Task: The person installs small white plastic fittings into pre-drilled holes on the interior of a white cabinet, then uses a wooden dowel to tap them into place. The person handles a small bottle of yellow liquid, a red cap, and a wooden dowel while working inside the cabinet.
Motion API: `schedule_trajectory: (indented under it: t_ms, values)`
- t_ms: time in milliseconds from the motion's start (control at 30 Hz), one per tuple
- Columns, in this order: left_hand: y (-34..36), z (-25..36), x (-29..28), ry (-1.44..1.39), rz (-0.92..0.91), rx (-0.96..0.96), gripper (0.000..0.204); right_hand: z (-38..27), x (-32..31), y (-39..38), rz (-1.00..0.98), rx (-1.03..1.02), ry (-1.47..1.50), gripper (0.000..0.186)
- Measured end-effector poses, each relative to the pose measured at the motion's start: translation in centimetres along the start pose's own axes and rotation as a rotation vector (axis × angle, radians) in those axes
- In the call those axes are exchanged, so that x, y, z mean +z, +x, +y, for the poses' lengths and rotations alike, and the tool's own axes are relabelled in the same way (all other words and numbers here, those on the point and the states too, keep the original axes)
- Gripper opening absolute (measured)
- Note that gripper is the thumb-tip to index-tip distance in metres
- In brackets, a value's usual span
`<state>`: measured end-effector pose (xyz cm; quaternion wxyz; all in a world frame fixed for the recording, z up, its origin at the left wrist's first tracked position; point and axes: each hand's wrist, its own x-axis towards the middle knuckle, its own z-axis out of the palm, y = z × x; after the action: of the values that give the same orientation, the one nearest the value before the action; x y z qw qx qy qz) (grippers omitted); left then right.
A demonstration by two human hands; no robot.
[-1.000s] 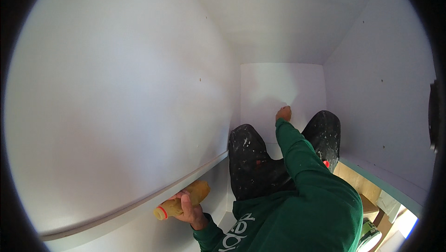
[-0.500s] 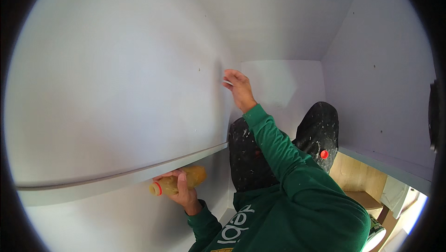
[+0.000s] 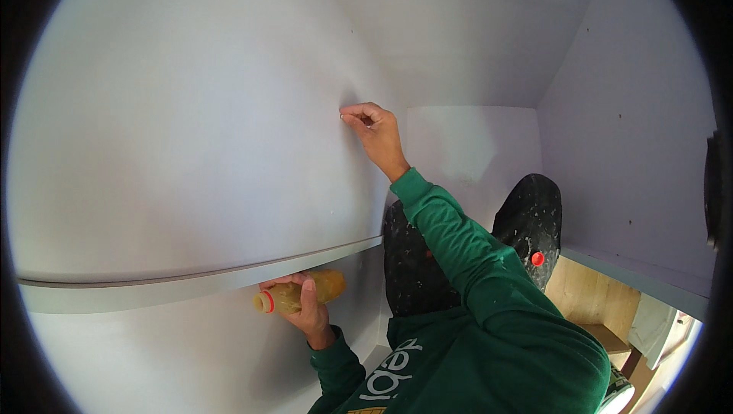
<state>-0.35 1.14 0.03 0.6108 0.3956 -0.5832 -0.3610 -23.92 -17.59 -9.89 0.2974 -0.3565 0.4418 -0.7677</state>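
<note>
My left hand (image 3: pixel 311 309) is wrapped round a clear plastic bottle (image 3: pixel 330 285) of yellowish-brown contents, below the edge of a pale panel. The bottle lies tilted, its uncapped mouth with a red ring pointing left. My right hand (image 3: pixel 376 132) reaches up to the large pale side panel (image 3: pixel 191 132). Its thumb and forefinger are pinched on a small peg (image 3: pixel 341 116) at the panel's surface; the peg is mostly hidden by the fingertips. A red bottle cap (image 3: pixel 537 259) rests on my right knee, on dark paint-flecked trousers (image 3: pixel 527 212).
Pale panels enclose me: a back panel (image 3: pixel 466 143) and a right side panel (image 3: pixel 634 132) with several small pegs or holes. A ledge (image 3: pixel 214 280) runs along the left panel's lower edge. Wood-look flooring (image 3: pixel 595 292) and a cardboard-brown piece (image 3: pixel 607 338) show at lower right.
My right hand has moved left to the panel, and its loosely spread fingers have closed on the small peg. The left hand still holds the bottle; the view has shifted slightly.
</note>
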Motion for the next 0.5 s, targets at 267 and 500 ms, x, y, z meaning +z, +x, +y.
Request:
schedule_trajectory:
  t_ms: [267,500]
  values:
    - [-0.2,-0.3,-0.4,0.002,-0.002,0.005,0.037,-0.5,0.3,-0.1,0.047,0.057,-0.018,0.007]
    - [-0.2,-0.3,-0.2,-0.014,0.029,-0.003,0.038,-1.0,2.0,-1.7,0.193,-0.081,-0.128,0.006]
